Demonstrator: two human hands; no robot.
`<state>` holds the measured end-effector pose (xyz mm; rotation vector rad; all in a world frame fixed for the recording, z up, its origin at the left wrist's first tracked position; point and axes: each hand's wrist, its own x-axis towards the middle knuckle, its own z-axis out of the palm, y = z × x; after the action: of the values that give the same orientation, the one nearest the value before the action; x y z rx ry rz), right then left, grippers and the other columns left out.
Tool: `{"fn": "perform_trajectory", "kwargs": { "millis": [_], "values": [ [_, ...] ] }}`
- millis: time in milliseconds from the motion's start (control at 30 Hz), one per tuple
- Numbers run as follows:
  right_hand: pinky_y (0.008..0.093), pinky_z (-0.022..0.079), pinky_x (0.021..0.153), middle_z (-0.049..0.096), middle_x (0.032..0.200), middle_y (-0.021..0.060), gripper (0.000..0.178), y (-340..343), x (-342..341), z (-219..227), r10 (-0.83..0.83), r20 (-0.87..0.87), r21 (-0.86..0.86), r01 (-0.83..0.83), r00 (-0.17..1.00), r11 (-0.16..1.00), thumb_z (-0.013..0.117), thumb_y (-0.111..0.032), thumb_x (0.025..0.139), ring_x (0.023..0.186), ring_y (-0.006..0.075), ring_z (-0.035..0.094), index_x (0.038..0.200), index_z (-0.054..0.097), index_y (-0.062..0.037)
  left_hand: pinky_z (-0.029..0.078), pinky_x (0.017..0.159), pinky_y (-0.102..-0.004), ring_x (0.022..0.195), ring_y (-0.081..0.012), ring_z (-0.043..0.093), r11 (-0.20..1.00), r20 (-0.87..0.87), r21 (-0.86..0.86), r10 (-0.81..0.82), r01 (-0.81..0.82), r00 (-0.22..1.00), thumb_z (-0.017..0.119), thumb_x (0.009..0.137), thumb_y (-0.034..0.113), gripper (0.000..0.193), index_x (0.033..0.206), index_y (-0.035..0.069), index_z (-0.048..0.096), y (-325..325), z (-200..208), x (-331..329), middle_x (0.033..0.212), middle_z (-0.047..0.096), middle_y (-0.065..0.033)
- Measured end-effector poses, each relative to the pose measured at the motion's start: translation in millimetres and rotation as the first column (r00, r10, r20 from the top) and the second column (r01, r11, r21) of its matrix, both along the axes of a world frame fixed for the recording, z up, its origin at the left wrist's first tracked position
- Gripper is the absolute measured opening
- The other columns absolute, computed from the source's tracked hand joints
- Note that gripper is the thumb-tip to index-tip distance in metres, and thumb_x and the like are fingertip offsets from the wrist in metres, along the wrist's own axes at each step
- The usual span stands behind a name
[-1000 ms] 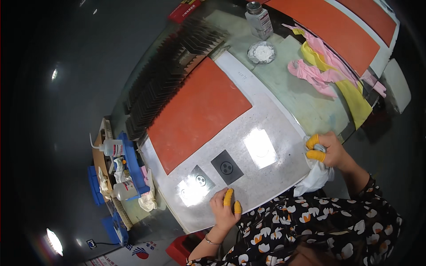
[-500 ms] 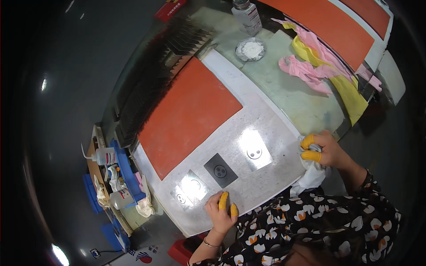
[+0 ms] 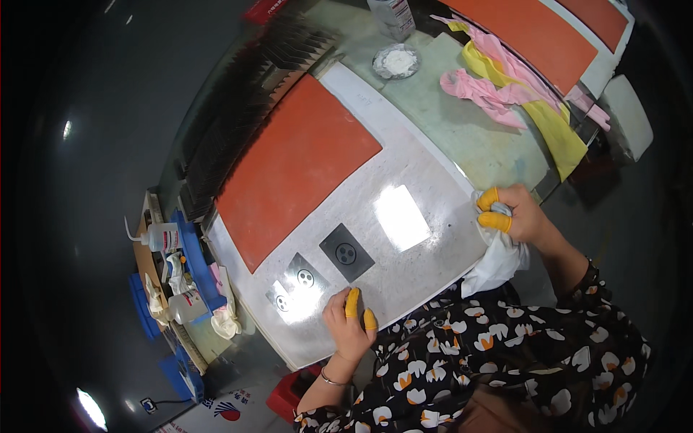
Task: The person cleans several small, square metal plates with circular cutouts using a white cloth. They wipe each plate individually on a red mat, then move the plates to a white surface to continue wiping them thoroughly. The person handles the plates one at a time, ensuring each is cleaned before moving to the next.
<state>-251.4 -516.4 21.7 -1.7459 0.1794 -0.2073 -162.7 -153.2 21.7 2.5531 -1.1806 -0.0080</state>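
My right hand [image 3: 525,214], with yellow finger cots on thumb and forefinger, grips a bunched white cloth [image 3: 497,268] at the right edge of the pale work board [image 3: 449,242]. My left hand [image 3: 349,322] rests at the board's near edge, its cot-covered thumb and forefinger apart and nothing visible between them. Just beyond those fingertips lies a dark square plate [image 3: 338,249] with a round three-dot mark. Two shiny plates, one [image 3: 317,268] beside it and a smaller one [image 3: 274,290] farther left, bear similar marks. Glare whitens another plate [image 3: 402,218] to the right.
An orange-red sheet [image 3: 299,169] covers the board's far part, beside a rack of dark slats [image 3: 231,137]. Beyond lie a dish of white powder [image 3: 396,62], a bottle [image 3: 393,19] and pink and yellow cloths [image 3: 491,101]. At left stand a squeeze bottle [image 3: 162,237] and blue trays [image 3: 198,267].
The whole view has shifted slightly, so the scene sits farther left and higher. Glare has moved across the plates. Both hands keep nearly the same places on the board.
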Motion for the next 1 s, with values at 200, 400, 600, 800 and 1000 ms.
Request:
{"fn": "perform_trajectory", "kwargs": {
  "millis": [200, 400, 600, 800, 1000],
  "values": [
    [0.0234, 0.043, 0.063, 0.061, 0.071, 0.0042, 0.014, 4.4, 0.8, 2.2, -0.033, -0.041, -0.001, 0.033, 0.999, 0.999, 0.069, -0.008, 0.076, 0.067, 0.0093, 0.054, 0.080, 0.059, 0.0001, 0.035, 0.090, -0.0442, 0.106, -0.0355, 0.045, 1.000, 0.000, -0.030, 0.005, -0.005, 1.000, 0.061, 0.068, 0.012, 0.048, 0.113, -0.002, 0.052, -1.1, -0.2, -0.4, 0.117, 0.048, -0.0167],
    [0.0234, 0.041, 0.060, 0.058, 0.070, 0.0026, 0.013, 11.3, 2.5, 9.2, -0.062, -0.092, -0.017, 0.060, 0.994, 0.998, 0.067, -0.009, 0.078, 0.066, 0.0081, 0.051, 0.079, 0.057, -0.0001, 0.035, 0.089, -0.0430, 0.108, -0.0339, 0.045, 0.996, -0.043, -0.085, -0.001, -0.003, 0.999, 0.062, 0.071, 0.011, 0.045, 0.112, -0.003, 0.053, 2.0, 2.2, 1.0, 0.119, 0.048, -0.0158],
    [0.0222, 0.037, 0.057, 0.051, 0.067, -0.0005, 0.016, 8.7, -2.4, -10.6, -0.140, 0.018, -0.160, 0.141, 0.990, 0.977, 0.065, -0.013, 0.079, 0.062, 0.0068, 0.045, 0.077, 0.055, -0.0013, 0.035, 0.090, -0.0415, 0.107, -0.0330, 0.046, 0.986, -0.034, -0.167, -0.001, -0.005, 0.999, 0.064, 0.071, 0.011, 0.043, 0.111, -0.001, 0.054, 7.2, -1.4, 1.4, 0.118, 0.050, -0.0147],
    [0.0212, 0.035, 0.057, 0.050, 0.068, -0.0011, 0.017, -0.5, -2.0, -19.7, -0.184, 0.066, -0.170, 0.192, 0.981, 0.966, 0.063, -0.017, 0.082, 0.062, 0.0063, 0.044, 0.078, 0.055, -0.0018, 0.034, 0.091, -0.0419, 0.109, -0.0326, 0.045, 0.978, -0.079, -0.207, -0.025, 0.008, 0.997, 0.065, 0.070, 0.010, 0.045, 0.111, -0.002, 0.054, 11.1, -3.2, 3.3, 0.120, 0.048, -0.0141],
    [0.0207, 0.032, 0.057, 0.048, 0.069, -0.0026, 0.020, -3.2, -1.5, -21.6, -0.194, 0.045, -0.168, 0.199, 0.980, 0.966, 0.061, -0.020, 0.083, 0.063, 0.0053, 0.042, 0.078, 0.054, -0.0020, 0.035, 0.090, -0.0418, 0.109, -0.0319, 0.045, 0.977, -0.070, -0.212, -0.031, 0.016, 0.997, 0.066, 0.070, 0.012, 0.043, 0.110, -0.002, 0.055, 11.1, -3.6, 4.8, 0.119, 0.049, -0.0131]
  ]
}}
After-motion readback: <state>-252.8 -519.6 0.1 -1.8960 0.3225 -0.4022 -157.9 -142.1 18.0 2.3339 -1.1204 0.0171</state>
